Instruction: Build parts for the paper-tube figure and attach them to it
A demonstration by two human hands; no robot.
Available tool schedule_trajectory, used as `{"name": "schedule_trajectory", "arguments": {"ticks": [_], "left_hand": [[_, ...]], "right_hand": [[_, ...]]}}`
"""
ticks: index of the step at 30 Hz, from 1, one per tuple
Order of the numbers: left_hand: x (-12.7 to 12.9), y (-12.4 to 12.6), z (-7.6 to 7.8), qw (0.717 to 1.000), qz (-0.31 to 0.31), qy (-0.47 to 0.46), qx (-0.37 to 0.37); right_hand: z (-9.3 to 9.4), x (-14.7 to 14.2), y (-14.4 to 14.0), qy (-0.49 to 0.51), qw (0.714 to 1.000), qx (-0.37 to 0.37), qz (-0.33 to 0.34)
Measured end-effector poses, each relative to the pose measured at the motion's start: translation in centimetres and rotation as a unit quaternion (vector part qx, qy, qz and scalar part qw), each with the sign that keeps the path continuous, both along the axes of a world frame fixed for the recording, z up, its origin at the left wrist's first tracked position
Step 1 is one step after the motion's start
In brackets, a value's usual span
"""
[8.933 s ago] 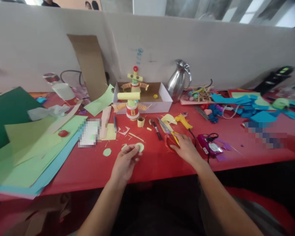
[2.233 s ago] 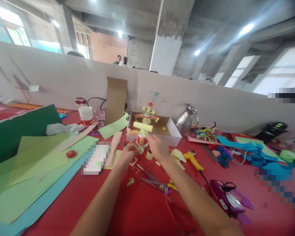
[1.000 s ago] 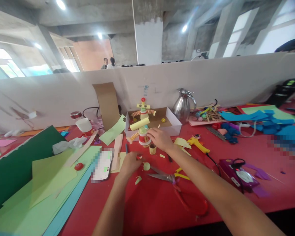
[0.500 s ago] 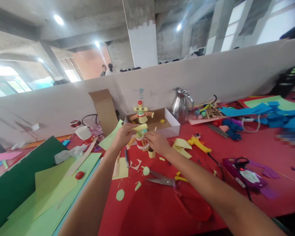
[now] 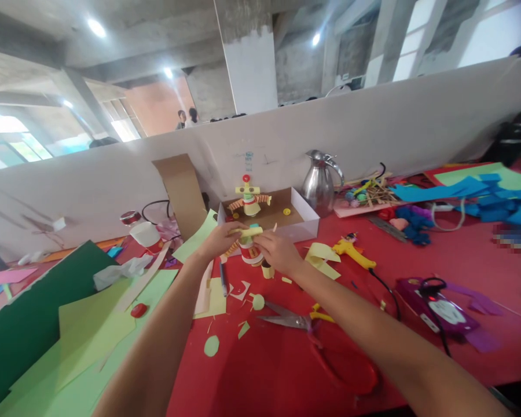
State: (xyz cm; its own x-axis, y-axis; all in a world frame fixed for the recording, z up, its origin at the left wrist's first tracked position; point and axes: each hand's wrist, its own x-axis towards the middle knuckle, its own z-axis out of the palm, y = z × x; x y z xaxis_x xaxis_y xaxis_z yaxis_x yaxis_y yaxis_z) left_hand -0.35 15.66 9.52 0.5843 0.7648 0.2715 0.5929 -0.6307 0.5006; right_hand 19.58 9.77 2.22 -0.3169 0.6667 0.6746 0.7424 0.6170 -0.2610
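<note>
My left hand (image 5: 221, 240) pinches the left end of a pale yellow paper piece (image 5: 250, 232) just above a paper-cup figure (image 5: 250, 253). The figure stands upright, with a red-and-white body and a folded paper arm on its left. My right hand (image 5: 281, 251) is closed at the right side of the figure's top, by the paper piece's other end; its fingertips hide what they pinch. A small yellow paper roll (image 5: 267, 270) stands below that hand. Behind, a similar finished-looking figure (image 5: 248, 200) with eyes and a red top stands in a shallow box (image 5: 301, 227).
Open scissors (image 5: 304, 321) lie on the red table (image 5: 243, 382) under my right forearm, near paper scraps. A yellow glue gun (image 5: 353, 253) and a purple corded device (image 5: 436, 307) lie right. A steel jug (image 5: 319, 182) stands behind; green sheets (image 5: 151, 307) lie left.
The yellow paper piece has come down slightly and lies more level over the cup figure. Both hands stay close to it, and the view has shifted a little.
</note>
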Motion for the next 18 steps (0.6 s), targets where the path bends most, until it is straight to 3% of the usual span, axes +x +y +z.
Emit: {"name": "schedule_trajectory", "arguments": {"ticks": [8, 18], "left_hand": [[-0.3, -0.6, -0.3, 0.999, -0.009, -0.022, 0.033], [-0.7, -0.4, -2.5, 0.996, -0.037, -0.016, 0.075]], "right_hand": [[0.6, -0.3, -0.6, 0.004, 1.0, -0.004, 0.006], [0.8, -0.3, -0.7, 0.003, 1.0, -0.012, -0.004]]}}
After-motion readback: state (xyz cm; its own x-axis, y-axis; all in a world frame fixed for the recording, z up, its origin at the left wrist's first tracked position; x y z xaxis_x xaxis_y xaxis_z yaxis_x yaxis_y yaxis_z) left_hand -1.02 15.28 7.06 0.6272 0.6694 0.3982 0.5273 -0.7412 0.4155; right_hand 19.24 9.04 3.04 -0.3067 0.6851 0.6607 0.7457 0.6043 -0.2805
